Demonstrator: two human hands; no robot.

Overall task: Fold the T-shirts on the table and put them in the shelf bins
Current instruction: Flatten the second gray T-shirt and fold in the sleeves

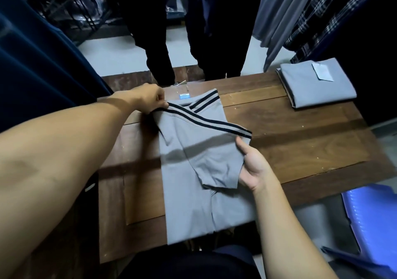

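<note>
A grey T-shirt (193, 197) with black stripes along its shoulder and sleeve lies lengthwise on the wooden table (300, 145), its hem hanging over the near edge. My left hand (146, 100) pinches the striped shoulder at the far left of the shirt. My right hand (253, 167) grips the end of the sleeve, thumb on top, with the sleeve folded across the shirt's body. A blue label (184, 96) shows at the collar.
A folded grey shirt (315, 83) with a white tag lies at the table's far right corner. A person's dark trouser legs (161, 49) stand just beyond the far edge. Clothes hang left and right. A blue plastic stool (371, 218) sits at lower right.
</note>
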